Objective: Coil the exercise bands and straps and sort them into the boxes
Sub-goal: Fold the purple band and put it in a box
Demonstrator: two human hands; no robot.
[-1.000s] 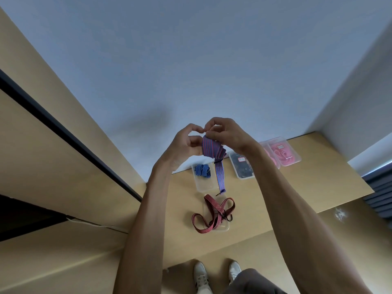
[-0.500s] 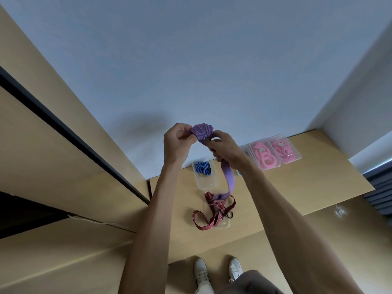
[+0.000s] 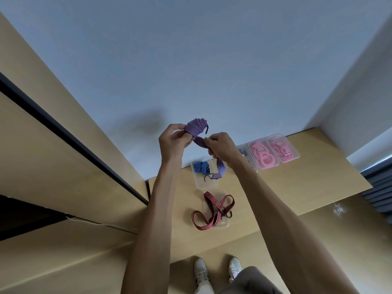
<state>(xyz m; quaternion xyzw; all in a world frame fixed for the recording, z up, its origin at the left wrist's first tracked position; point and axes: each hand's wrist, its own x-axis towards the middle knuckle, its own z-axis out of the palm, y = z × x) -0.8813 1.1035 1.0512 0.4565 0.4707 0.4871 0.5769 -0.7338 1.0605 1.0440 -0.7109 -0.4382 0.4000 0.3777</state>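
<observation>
A purple strap with red stripes (image 3: 196, 127) is held up in front of the wall, partly wound into a coil. My left hand (image 3: 172, 141) pinches the coil from the left. My right hand (image 3: 220, 145) grips the loose run of the same strap just right of the coil; its tail (image 3: 219, 169) hangs down over a clear box (image 3: 206, 183) that holds a coiled blue strap (image 3: 201, 167). A loose red striped strap (image 3: 214, 211) lies across a second clear box (image 3: 226, 224) nearer to me.
On the wooden tabletop (image 3: 286, 187) at the back right stand two clear boxes with pink bands (image 3: 263, 157) (image 3: 283, 149) and one with dark items (image 3: 246, 154). A wooden cabinet (image 3: 53, 166) stands to the left. My shoes (image 3: 218, 272) show below the table edge.
The coil has moved up and left in my left hand. My right hand has slid along the strap to the right, and the hanging tail is shorter, lifted clear of the red strap.
</observation>
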